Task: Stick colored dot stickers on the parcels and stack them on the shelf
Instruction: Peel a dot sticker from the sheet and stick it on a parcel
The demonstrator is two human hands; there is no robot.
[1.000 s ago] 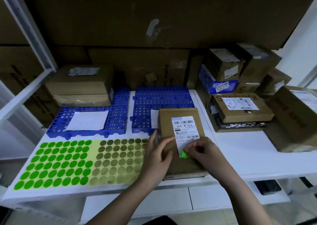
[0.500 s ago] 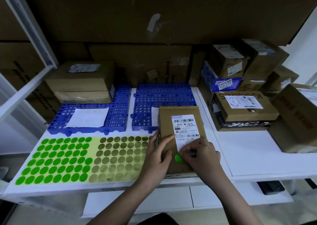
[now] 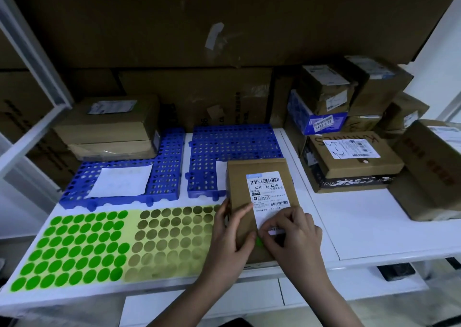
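Lying flat on the white shelf (image 3: 374, 227), the brown parcel (image 3: 259, 177) has its long axis running from the person toward the back wall, its far end resting over the near edge of the right blue perforated mat (image 3: 234, 152) and its near end at the front edge of the shelf. Its white shipping label (image 3: 268, 192) faces up, with the barcode at the far end and the print upright to the person. The left hand (image 3: 232, 239) rests on the parcel's left side, fingers straight and spread, the forefinger reaching onto the left edge of the label and the thumb lying on the cardboard near the front. The right hand (image 3: 291, 232) sits on the near half of the parcel with its fingers curled down onto the lower part of the label, pressing there; a green dot sticker (image 3: 259, 241) peeks out beside its thumb, stuck on the cardboard just left of the label's bottom corner. Left of the parcel, along the front of the shelf, lies a sticker sheet (image 3: 124, 242), green dots on its left half and dull olive circles on the half next to the parcel. Behind that sheet, a second blue mat (image 3: 169, 167) carries a white paper (image 3: 122, 181) and two stacked boxes (image 3: 109, 127). Right of the parcel and well apart from it stands a pile of other parcels (image 3: 349, 157) against the back.
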